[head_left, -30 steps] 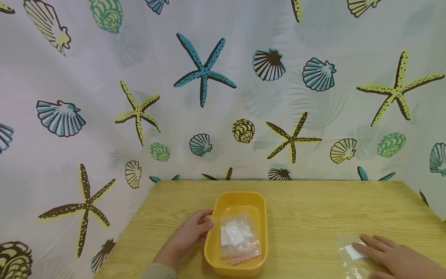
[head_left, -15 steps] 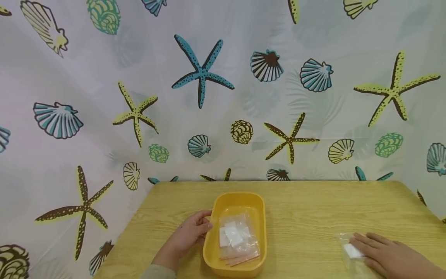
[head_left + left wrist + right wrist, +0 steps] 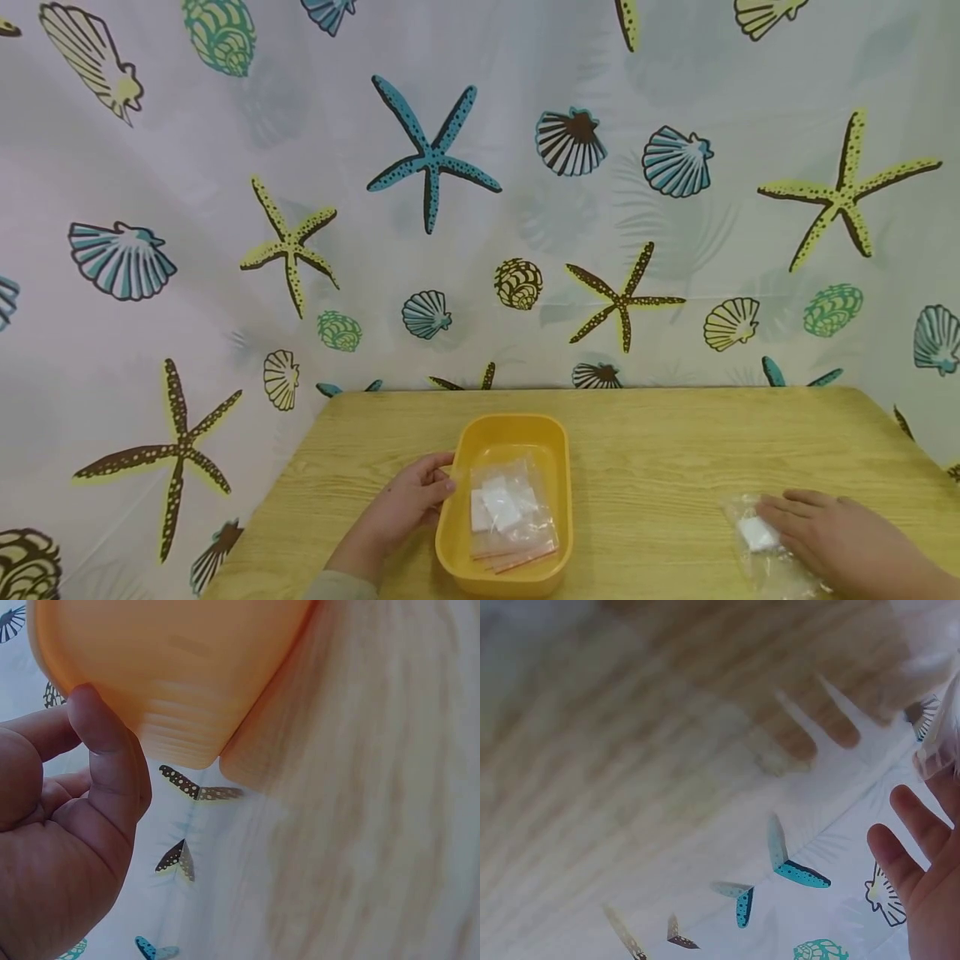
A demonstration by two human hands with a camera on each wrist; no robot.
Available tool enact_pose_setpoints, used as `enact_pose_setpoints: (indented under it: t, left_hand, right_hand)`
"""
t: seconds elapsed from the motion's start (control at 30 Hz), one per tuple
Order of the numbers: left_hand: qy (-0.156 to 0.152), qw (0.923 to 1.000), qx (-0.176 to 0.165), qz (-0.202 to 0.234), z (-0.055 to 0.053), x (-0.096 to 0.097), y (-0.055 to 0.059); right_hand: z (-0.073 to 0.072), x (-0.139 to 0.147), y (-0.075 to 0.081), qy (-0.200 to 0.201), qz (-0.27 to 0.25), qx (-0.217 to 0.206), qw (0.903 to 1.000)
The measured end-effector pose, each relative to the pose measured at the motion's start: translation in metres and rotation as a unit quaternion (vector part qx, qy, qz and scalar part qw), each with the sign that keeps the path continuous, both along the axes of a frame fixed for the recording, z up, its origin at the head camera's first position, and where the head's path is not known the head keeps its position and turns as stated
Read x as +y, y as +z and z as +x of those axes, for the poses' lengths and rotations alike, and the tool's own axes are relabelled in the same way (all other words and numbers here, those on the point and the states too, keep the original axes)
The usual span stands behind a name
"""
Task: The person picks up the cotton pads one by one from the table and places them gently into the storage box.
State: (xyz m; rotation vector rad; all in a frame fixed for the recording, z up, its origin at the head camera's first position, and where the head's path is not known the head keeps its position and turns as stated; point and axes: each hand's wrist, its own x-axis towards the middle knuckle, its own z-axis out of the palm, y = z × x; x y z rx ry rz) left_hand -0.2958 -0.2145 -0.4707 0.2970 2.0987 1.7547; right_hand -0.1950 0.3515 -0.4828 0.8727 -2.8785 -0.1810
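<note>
My left hand grips the left rim of a yellow plastic tray. In the left wrist view its thumb presses the tray's wall. Inside the tray lie clear zip bags with red seal lines, overlapping, with white square pieces in them. Far to the right, my right hand holds another clear zip bag with a white square at the fingertips. The right wrist view shows crinkled plastic at the fingers, with the last two fingers spread away from it; the thumb is hidden.
A wood-grain table carries everything, with bare wood between the tray and the right hand. Behind and to the sides hangs a pale curtain printed with starfish and shells.
My right hand has slid over the bag on the right and turned somewhat; the bag has bunched up more. The left hand and the tray keep their places, while the whole view shifts slightly.
</note>
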Motion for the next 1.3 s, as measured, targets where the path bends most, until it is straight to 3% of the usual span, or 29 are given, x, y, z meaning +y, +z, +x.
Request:
enact_pose_setpoints:
  t: [0.3,0.53,0.9,1.07,1.3]
  left_hand:
    - [-0.001,1.0000,0.001,0.002,0.001,0.002,0.001]
    - [-0.002,1.0000,0.004,0.004,0.001,0.003,0.002]
    - [-0.003,1.0000,0.005,0.000,-0.001,0.004,0.001]
    - [-0.001,1.0000,0.008,-0.003,-0.002,0.004,0.000]
    - [-0.002,1.0000,0.009,0.000,-0.002,0.003,-0.001]
  right_hand:
    - [0.005,-0.008,0.009,0.017,-0.014,0.059,0.9980]
    - [0.005,-0.026,0.018,-0.029,-0.061,0.058,0.9960]
    - [-0.004,-0.061,0.036,-0.008,-0.078,0.106,0.9913]
    - [-0.005,-0.078,0.042,0.006,-0.116,0.126,0.9852]
    - [-0.014,-0.104,0.047,-0.007,-0.174,0.121,0.9773]
